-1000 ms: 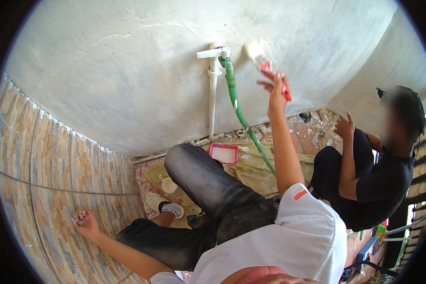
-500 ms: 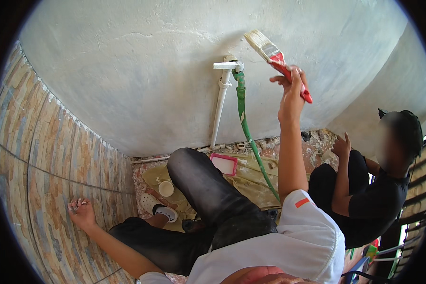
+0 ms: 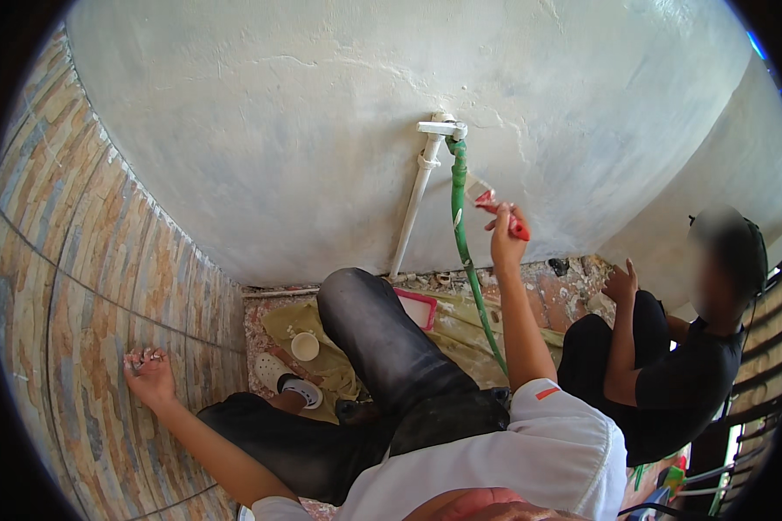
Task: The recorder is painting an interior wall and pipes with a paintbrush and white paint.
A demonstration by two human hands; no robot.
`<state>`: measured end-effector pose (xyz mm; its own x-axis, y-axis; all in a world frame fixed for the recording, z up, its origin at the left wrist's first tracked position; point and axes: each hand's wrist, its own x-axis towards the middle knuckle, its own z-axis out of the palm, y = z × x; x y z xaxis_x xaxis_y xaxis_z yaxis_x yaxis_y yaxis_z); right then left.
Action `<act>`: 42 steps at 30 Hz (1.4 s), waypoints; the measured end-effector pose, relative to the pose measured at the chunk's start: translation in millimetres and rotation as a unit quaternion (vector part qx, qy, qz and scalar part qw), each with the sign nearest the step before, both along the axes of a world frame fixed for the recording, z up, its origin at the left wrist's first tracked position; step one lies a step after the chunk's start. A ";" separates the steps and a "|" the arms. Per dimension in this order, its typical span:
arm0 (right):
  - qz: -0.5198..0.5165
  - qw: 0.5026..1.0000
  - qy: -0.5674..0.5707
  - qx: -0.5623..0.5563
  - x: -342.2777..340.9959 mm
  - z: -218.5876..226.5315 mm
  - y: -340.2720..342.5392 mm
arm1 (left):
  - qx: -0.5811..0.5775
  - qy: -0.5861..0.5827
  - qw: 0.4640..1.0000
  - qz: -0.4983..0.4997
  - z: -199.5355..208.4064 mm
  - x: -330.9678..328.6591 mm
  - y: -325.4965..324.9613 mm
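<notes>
My right hand (image 3: 506, 239) is closed round the red handle of a paintbrush (image 3: 485, 198). The flat bristles point up and left at the pale painted wall (image 3: 321, 174), just right of a green hose (image 3: 458, 195); whether they touch the wall I cannot tell. The hose hangs from a tap on a white pipe (image 3: 414, 204). Off to the left, my left hand (image 3: 150, 379) is held by the stone-patterned wall (image 3: 104, 286), with nothing seen in it. Its fingers are loosely bent and apart, with whitish smears on the tips.
A pink-rimmed tray (image 3: 432, 323) with white paint lies beyond my knee, on a yellowish cloth (image 3: 456, 326). Left of my leg stands a white tub (image 3: 305, 346). Rubble (image 3: 573, 269) lines the wall's foot. Another person (image 3: 686, 382) in black crouches on the right, near dark bars.
My right hand has lowered the paintbrush, from above and right of the tap to beside the hose below it. My left hand has barely moved. The view has shifted slightly.
</notes>
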<state>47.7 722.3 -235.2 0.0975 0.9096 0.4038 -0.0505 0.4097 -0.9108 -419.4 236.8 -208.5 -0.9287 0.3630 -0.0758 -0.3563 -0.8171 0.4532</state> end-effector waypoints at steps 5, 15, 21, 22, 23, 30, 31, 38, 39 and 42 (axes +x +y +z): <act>-0.013 0.982 0.029 0.185 -6.6 98.9 -0.8 | 0.012 -0.012 1.000 -0.012 -4.2 -5.0 0.3; 0.077 0.991 -0.094 0.048 -11.4 -20.2 -0.5 | -0.006 -0.037 0.999 0.002 0.6 -2.9 4.8; 0.049 0.973 -0.195 0.117 21.5 -18.2 17.2 | -0.020 -0.035 0.999 0.019 -7.1 -9.6 -5.5; 0.019 0.972 -0.199 0.127 21.1 5.7 12.9 | -0.025 -0.035 0.999 0.022 -8.2 -11.3 -8.6; -0.017 0.969 -0.207 0.135 26.8 30.8 6.4 | -0.022 -0.027 0.999 0.015 -11.6 -13.1 -7.3; -0.022 0.997 -0.006 0.070 19.2 -19.6 33.9 | -0.025 -0.031 0.999 0.016 -7.5 -17.9 -5.2; -0.024 0.999 -0.003 0.037 15.2 -40.1 30.8 | -0.027 -0.031 0.999 0.017 -6.7 -16.9 -7.2; -0.037 0.963 -0.250 -0.094 72.3 -187.3 39.8 | -0.014 -0.031 0.999 -0.015 -14.5 -22.7 17.4; -0.028 0.964 -0.249 -0.091 63.1 -184.0 34.9 | -0.015 -0.035 0.999 -0.005 -14.0 -22.4 12.4; -0.003 0.981 0.067 -0.184 28.6 -118.3 17.3 | -0.032 -0.043 0.998 0.035 -8.9 -13.7 -17.2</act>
<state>76.3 739.7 -353.5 0.1326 0.9906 0.0320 -0.1776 0.0555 -0.9825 -433.1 219.6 -217.4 -0.9406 0.2899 -0.1768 -0.3395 -0.8112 0.4761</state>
